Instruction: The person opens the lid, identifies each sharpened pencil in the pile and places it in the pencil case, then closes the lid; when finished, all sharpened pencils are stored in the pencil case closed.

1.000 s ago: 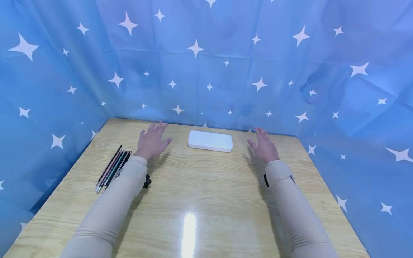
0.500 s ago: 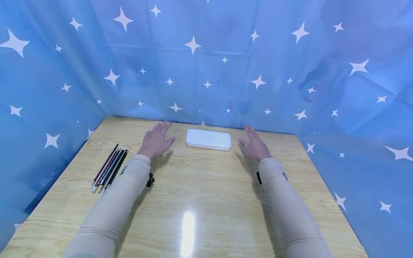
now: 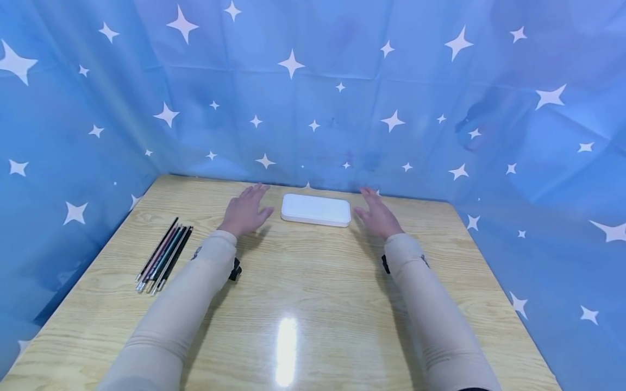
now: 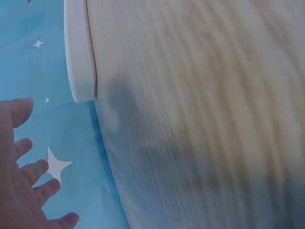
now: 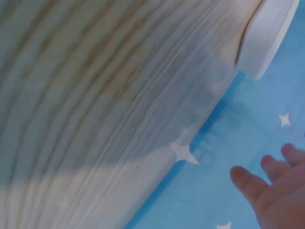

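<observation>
A white flat rectangular case [image 3: 315, 209] with rounded corners lies near the back edge of the table, between the two hands. My left hand [image 3: 244, 211] is to its left, fingers spread and holding nothing. On the other side, my right hand [image 3: 377, 214] is held with extended fingers, its thumb close to the case's right end. In the left wrist view the case [image 4: 80, 52] shows its side wall, apart from the left hand [image 4: 21, 176]. The right wrist view has one end of the case [image 5: 264, 40] above the right hand's fingers [image 5: 250, 186].
Several pencils [image 3: 165, 258] lie in a bundle on the left of the wooden table [image 3: 313, 282], beside the left forearm. A blue curtain with white stars [image 3: 332, 108] hangs behind the table and along both sides.
Both hands have moved inward toward the white case, the left one to the right and the right one to the left. The case and pencils stay in place; the head view shifts slightly.
</observation>
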`<state>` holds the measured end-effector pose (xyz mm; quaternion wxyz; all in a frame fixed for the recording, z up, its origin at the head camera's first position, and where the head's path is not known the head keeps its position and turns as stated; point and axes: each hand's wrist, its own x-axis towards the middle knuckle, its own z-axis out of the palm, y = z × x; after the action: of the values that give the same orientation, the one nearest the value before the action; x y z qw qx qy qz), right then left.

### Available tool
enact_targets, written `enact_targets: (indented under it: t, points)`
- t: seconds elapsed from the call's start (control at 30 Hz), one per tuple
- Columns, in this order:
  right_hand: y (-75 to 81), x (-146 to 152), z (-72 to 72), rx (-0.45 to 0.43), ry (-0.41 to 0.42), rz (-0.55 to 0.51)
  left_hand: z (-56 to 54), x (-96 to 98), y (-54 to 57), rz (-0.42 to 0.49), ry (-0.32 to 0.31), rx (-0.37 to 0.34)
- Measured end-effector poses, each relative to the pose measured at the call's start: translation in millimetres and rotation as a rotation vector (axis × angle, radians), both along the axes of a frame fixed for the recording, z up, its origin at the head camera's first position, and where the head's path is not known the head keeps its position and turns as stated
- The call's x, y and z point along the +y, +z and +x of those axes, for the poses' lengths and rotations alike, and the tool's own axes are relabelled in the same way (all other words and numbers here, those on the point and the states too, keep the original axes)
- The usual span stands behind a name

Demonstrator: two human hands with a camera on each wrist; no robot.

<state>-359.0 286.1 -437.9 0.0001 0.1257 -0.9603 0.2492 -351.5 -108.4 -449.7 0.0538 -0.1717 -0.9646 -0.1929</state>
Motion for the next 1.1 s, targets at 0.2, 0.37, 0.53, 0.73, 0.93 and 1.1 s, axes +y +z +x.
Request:
enact_targets:
  t: [0.2, 0.37, 0.53, 0.73, 0.93, 1.1]
  points:
    - [-1.6, -9.6, -4.2, -0.017, 0.036, -0.043, -10.2, 8.3, -8.5, 0.01, -0.012, -0.023]
    - [-3.4, -16.8, -5.5, -0.035, 0.067, -0.055, -14.7, 18.5, -9.1, 0.035, -0.033, -0.045]
    - [-4.2, -22.1, -9.6, -0.076, 0.093, -0.044, -18.0, 28.0, -6.9, 0.049, -0.051, -0.083]
    - [-9.0, -29.5, -22.4, -0.101, 0.122, -0.018, -24.3, 34.0, -10.5, 0.189, -0.084, -0.163]
    - [-13.6, -36.1, -24.5, -0.237, 0.166, 0.017, -32.8, 37.0, -22.2, 0.291, -0.111, -0.238]
    - [-14.7, -39.8, -23.1, -0.264, 0.201, 0.128, -41.2, 40.2, -29.9, 0.242, -0.152, -0.232]
